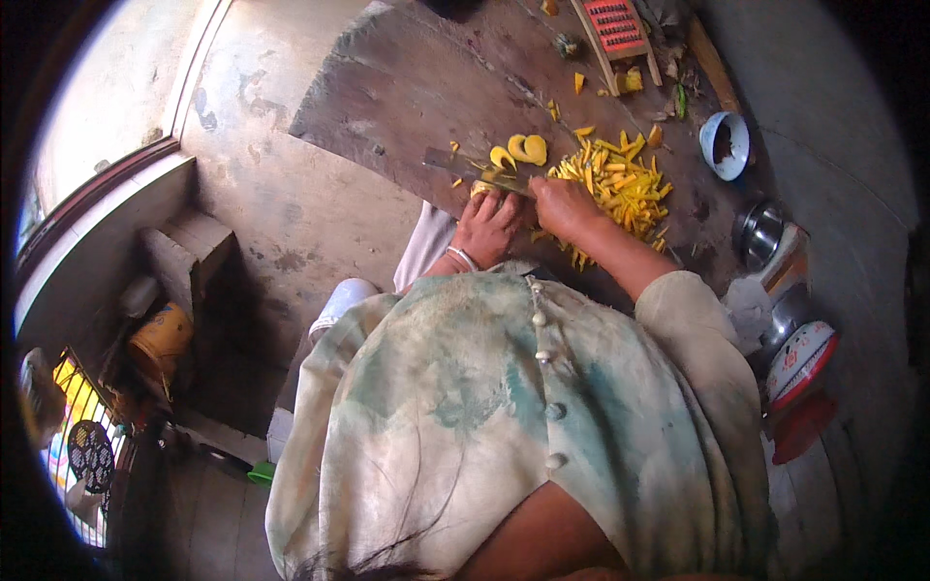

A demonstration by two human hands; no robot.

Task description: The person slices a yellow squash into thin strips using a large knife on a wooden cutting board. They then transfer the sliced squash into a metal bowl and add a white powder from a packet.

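My right hand grips the handle end of a knife with a broad, dark blade that points left over the wooden tabletop. Under the blade, my left hand, with a pale bangle at the wrist, holds a piece of yellow vegetable against the wood. Just beyond the blade lie yellow slices, some of them curved. A heap of thin yellow-orange strips spreads to the right of my right hand, partly hidden behind the forearm.
A wooden grater with a red panel lies at the table's far side, near a green chilli and a dark green vegetable piece. Along the right stand a pale blue bowl, a steel bowl and a red-rimmed enamel dish.
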